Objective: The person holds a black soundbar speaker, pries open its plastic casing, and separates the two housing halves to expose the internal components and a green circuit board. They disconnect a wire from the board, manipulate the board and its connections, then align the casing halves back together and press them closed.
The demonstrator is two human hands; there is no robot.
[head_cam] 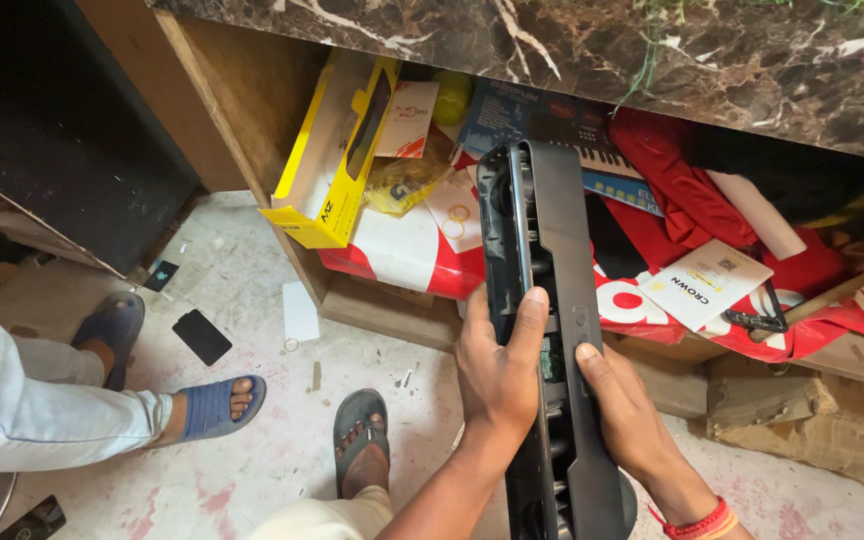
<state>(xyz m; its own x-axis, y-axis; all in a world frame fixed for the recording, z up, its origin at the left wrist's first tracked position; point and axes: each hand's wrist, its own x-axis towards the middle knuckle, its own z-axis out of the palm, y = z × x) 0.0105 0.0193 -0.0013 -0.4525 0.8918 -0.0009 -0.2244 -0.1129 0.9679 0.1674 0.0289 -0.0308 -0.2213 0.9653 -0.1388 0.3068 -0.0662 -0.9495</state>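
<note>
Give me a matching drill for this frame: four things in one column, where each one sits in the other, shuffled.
Things:
1. long black device
2. yellow box
3. small black slab
4. white booklet

Places:
A. flat on the floor, near the blue sandal
B. gripped by the left hand and right hand
C. on the red and white sheet, right side of the shelf
D. leaning at the shelf's left end, by the wooden side panel

Pairs: 1-B, 2-D, 3-A, 4-C
</note>
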